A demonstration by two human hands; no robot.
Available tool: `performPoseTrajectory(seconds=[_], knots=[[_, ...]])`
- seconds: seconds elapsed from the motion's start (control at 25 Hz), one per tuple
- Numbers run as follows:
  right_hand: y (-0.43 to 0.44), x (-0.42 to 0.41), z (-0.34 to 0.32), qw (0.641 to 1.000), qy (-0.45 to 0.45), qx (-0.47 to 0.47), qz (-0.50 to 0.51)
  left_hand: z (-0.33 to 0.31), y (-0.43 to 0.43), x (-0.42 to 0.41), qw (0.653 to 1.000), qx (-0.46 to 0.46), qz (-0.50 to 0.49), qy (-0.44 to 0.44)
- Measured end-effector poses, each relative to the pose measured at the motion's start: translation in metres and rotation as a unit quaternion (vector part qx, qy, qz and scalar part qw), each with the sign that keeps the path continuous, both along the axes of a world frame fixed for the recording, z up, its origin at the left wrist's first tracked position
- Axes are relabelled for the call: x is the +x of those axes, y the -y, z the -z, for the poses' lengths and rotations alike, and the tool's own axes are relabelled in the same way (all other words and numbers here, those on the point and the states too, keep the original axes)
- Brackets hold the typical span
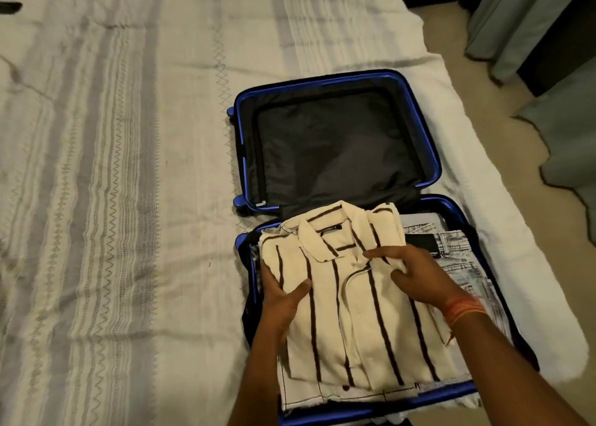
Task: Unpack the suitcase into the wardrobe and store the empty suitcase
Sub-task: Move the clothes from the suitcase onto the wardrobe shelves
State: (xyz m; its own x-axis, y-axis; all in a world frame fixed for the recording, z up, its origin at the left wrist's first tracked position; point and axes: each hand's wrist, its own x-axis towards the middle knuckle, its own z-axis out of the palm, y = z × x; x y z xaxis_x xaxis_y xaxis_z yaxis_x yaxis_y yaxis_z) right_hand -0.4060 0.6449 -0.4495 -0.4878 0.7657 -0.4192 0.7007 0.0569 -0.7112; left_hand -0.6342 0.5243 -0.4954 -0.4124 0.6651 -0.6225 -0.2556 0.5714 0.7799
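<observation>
A blue hard-shell suitcase [433,154] lies open on the bed. Its far half shows only dark lining. The near half holds folded clothes. On top lies a cream shirt with dark stripes [354,312]. My left hand [283,292] grips the shirt's left edge, thumb on top. My right hand [416,271] pinches the fabric near the collar on the right. Under the shirt, light washed jeans [464,258] show at the right, and another pale garment [309,396] peeks out at the near edge.
The bed's white and grey patterned cover [113,200] stretches to the left. Beige floor [503,125] runs along the bed's right side. Grey-green curtains [522,22] hang at the upper right beside a dark piece of furniture [558,38].
</observation>
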Motion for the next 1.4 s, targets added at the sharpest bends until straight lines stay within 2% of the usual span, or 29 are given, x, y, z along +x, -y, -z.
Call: performPoseTrajectory(seconds=[0.12, 0.28, 0.44, 0.6, 0.76, 0.88, 0.92, 0.96, 1.0, 1.04, 1.24, 1.4], knots=[[0.019, 0.027, -0.039, 0.994, -0.046, 0.027, 0.092, -0.054, -0.023, 0.012, 0.983, 0.101, 0.105, -0.113], [0.051, 0.088, -0.103, 0.966, -0.086, 0.07, 0.232, -0.122, -0.059, 0.059, 0.947, 0.2, 0.214, -0.132], [0.102, 0.171, -0.177, 0.905, -0.053, 0.181, 0.381, -0.193, -0.089, 0.153, 0.895, 0.276, 0.332, -0.113], [0.188, 0.239, -0.24, 0.819, 0.023, 0.289, 0.495, -0.257, -0.069, 0.261, 0.826, 0.351, 0.437, -0.059], [0.309, 0.287, -0.292, 0.723, 0.07, 0.358, 0.587, -0.309, 0.003, 0.359, 0.738, 0.415, 0.531, 0.029], [0.413, 0.302, -0.33, 0.656, 0.117, 0.401, 0.629, -0.355, 0.087, 0.413, 0.646, 0.47, 0.596, 0.081], [0.439, 0.304, -0.34, 0.639, 0.134, 0.418, 0.631, -0.363, 0.107, 0.426, 0.621, 0.476, 0.614, 0.1], [0.448, 0.308, -0.345, 0.637, 0.143, 0.424, 0.627, -0.367, 0.112, 0.433, 0.615, 0.474, 0.62, 0.112], [0.457, 0.311, -0.349, 0.633, 0.154, 0.423, 0.63, -0.376, 0.121, 0.439, 0.596, 0.477, 0.634, 0.123], [0.483, 0.313, -0.358, 0.612, 0.165, 0.426, 0.645, -0.387, 0.141, 0.453, 0.562, 0.487, 0.654, 0.135], [0.592, 0.331, -0.381, 0.481, 0.212, 0.428, 0.735, -0.432, 0.245, 0.54, 0.429, 0.505, 0.73, 0.166], [0.652, 0.348, -0.392, 0.412, 0.261, 0.411, 0.77, -0.45, 0.315, 0.602, 0.361, 0.494, 0.761, 0.214]])
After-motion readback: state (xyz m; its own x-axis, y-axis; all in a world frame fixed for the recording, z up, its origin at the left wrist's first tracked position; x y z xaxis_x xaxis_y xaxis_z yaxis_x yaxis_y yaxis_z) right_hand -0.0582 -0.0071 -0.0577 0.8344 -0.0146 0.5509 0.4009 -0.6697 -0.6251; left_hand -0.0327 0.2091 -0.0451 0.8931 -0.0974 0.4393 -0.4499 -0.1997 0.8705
